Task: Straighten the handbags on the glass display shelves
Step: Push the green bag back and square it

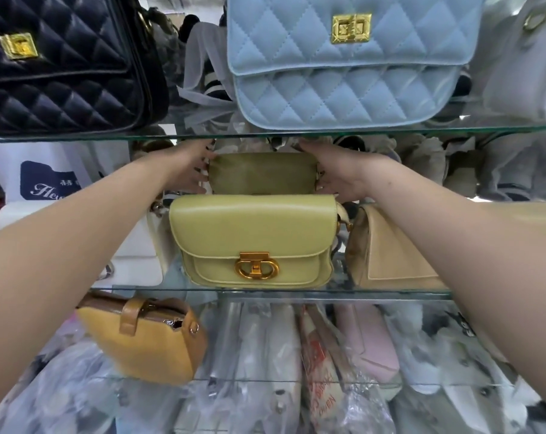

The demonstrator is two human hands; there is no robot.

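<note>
Shelves of glass point(296, 133) are seen stacked in tiers, each loaded with handbags. On the top tier a pale blue quilted bag point(343, 76) is set upright beside a black quilted bag point(61, 79), both fastened with gold clasps. On the middle tier a yellow-green flap bag point(252, 233) is stood at the front edge, flanked by a beige bag point(387, 255) on one side. A mustard bag point(146, 343) is laid tilted on the tier below, among goods wrapped in plastic. Directly behind the yellow-green bag, an olive bag point(262, 172) is held upright between two hands. The left hand point(191, 172) is pressed against its left end with fingers spread and fairly straight; the right hand point(340, 173) is laid flat against its right end, fingers extended toward the back.
</note>
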